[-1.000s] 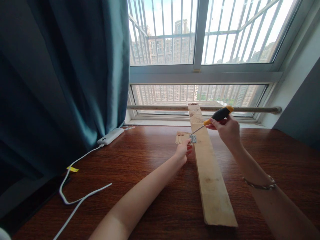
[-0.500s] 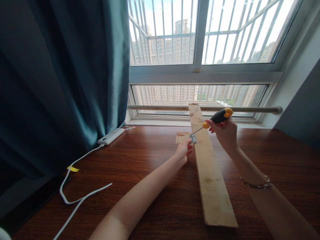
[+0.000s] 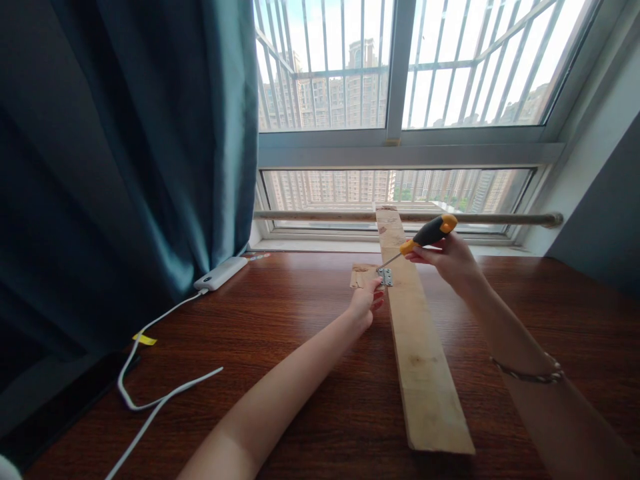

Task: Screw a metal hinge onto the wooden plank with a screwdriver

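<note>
A long pale wooden board [image 3: 425, 353] lies lengthwise on the table, and a small wooden piece [image 3: 361, 275] sits against its left side. A metal hinge [image 3: 386, 276] with holes spans the joint between them. My left hand [image 3: 366, 305] is closed at the hinge's near left corner, fingertips pressed on it and the small piece; the exact contact is partly hidden. In my right hand [image 3: 450, 261] is a screwdriver [image 3: 431, 233] with a black and yellow handle, held tilted. Its tip meets the hinge's left leaf; any screw there is too small to make out.
On the left of the brown table [image 3: 280, 373] lies a white power bank [image 3: 221, 274] with a white cable [image 3: 173, 397] trailing forward. A dark blue curtain [image 3: 200, 133] hangs there. Behind, a horizontal rail [image 3: 475, 219] crosses the window; the long board's far end reaches it.
My right hand has shifted its hold around the screwdriver handle, fingers stretched further along it. The handle has moved slightly left. My left hand stays at the hinge.
</note>
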Action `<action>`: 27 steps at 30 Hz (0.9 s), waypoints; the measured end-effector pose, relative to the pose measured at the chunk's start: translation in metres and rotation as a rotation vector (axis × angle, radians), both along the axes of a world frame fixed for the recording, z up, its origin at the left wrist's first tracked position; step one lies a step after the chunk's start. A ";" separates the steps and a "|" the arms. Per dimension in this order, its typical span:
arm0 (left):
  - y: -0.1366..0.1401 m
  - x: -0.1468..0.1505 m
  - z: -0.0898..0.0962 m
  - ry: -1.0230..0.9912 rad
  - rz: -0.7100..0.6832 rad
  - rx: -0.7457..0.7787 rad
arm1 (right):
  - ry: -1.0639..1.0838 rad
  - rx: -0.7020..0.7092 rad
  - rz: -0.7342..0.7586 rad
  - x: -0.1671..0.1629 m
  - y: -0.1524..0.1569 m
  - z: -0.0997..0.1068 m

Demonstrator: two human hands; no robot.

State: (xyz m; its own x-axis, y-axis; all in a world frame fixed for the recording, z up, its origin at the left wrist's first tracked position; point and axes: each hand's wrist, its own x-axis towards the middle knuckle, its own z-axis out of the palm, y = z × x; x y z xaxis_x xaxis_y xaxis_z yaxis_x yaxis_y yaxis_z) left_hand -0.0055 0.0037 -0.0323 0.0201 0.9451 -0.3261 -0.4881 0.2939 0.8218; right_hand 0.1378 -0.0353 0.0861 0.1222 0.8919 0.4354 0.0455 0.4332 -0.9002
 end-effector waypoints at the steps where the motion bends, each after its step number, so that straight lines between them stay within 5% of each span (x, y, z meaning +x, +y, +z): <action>1: 0.000 0.000 0.001 -0.001 0.000 0.003 | 0.011 0.020 -0.019 -0.001 0.000 0.000; 8: 0.000 0.000 0.000 -0.018 0.016 -0.003 | -0.028 0.083 -0.155 0.002 0.001 0.001; 22: 0.000 0.000 0.000 -0.015 0.012 -0.013 | -0.054 0.068 -0.179 0.002 0.001 0.002; 27: 0.000 0.000 0.001 -0.027 0.017 -0.025 | -0.381 0.147 -0.507 0.002 -0.001 -0.002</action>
